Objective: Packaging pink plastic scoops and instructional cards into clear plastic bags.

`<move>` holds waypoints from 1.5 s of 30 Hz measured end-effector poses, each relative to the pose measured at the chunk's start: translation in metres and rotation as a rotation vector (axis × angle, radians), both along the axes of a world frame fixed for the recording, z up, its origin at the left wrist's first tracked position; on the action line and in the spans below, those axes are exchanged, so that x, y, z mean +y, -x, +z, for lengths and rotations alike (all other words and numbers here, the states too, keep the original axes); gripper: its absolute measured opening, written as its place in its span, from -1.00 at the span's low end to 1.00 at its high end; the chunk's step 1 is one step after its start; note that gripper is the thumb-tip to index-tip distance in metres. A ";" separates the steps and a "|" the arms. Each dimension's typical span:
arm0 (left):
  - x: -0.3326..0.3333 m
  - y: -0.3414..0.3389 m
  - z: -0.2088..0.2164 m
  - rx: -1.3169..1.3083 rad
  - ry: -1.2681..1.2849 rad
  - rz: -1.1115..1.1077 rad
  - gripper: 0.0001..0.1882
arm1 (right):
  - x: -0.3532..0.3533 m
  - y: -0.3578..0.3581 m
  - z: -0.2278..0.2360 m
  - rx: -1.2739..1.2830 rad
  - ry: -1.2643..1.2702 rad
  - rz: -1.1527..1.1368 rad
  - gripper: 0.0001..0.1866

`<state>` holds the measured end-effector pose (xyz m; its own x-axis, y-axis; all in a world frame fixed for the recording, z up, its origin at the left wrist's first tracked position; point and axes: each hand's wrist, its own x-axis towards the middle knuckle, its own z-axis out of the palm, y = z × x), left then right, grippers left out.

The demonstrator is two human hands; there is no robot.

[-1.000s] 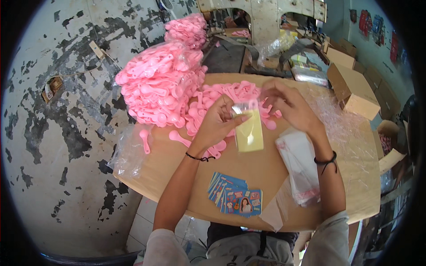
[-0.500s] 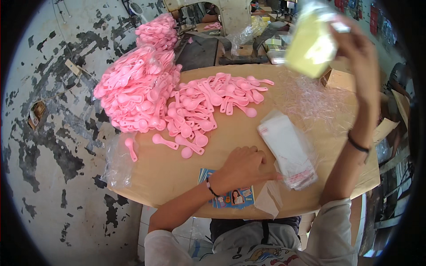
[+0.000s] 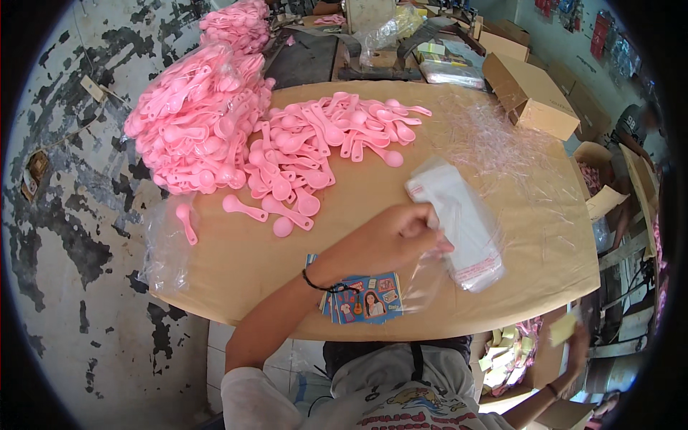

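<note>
My left hand (image 3: 390,236) is closed in a pinch over the middle of the table. A clear plastic bag (image 3: 424,283) hangs from its fingertips. Just right of it lies a stack of clear plastic bags (image 3: 462,222). Under my left wrist sit blue picture cards (image 3: 374,304), partly covered. At the lower right, beyond the table edge, my right hand (image 3: 577,345) is blurred beside a small yellow packet (image 3: 563,329); whether the fingers still grip it is unclear. Below and left of that hand stands an open carton (image 3: 548,362) holding yellow and pink packets (image 3: 507,355).
Loose pink scoops (image 3: 322,136) spread over the brown-covered table (image 3: 358,204). Large bags of pink scoops (image 3: 201,118) pile up at left. Shredded clear strips (image 3: 494,140) lie far right near a cardboard box (image 3: 534,97). A person (image 3: 631,125) is at the right edge.
My right hand has swung from high at the far right down past the table edge with the yellow packet. My left hand has lifted the clear bag slightly. The view has shifted.
</note>
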<state>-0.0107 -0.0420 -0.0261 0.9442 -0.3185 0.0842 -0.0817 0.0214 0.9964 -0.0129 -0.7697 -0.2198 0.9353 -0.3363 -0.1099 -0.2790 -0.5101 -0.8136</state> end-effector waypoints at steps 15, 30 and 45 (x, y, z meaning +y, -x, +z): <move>0.041 0.021 0.038 0.032 -0.403 -0.021 -0.75 | 0.513 -0.045 0.291 -0.818 0.020 1.290 -0.50; 0.123 -0.010 0.020 -0.265 0.677 0.274 -0.26 | 0.643 -0.125 0.271 -0.339 -0.614 1.219 -0.84; 0.107 -0.021 0.022 -0.277 0.488 0.968 -0.64 | 0.624 -0.064 0.219 -0.323 0.737 2.021 -0.58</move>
<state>0.0101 0.0648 -0.0038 0.7052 0.6652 0.2452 -0.4936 0.2126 0.8433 0.0512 -0.1460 -0.0008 -0.0648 0.9615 -0.2672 0.9592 -0.0138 -0.2824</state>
